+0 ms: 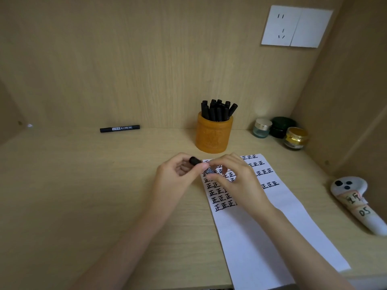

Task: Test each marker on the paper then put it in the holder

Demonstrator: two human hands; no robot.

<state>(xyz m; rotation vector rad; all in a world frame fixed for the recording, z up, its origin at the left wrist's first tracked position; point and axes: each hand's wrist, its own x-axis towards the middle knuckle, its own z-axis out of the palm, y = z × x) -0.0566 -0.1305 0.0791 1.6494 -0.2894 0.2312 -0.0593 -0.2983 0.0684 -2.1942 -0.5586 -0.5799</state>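
A lone black marker (119,128) lies by the back wall, far left. Mid-desk, the left hand (178,172) curls its fingers round a second marker (195,161) — the right hand (236,178) pinches its other end — just above the paper (272,222) with its rows of written characters. Behind stands the orange holder (213,137), packed with capped markers (217,110); three jars (281,126) sit farther right.

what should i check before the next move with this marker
1. Marker gripped by left hand and right hand over the paper: ok
2. Capped or uncapped: cannot tell, grip hides it
3. Blank space on paper below the marks: ok
4. Holder upright behind the paper: ok
5. Room in holder among its markers: cannot tell
6. Loose marker lying back left, outside holder: not ok
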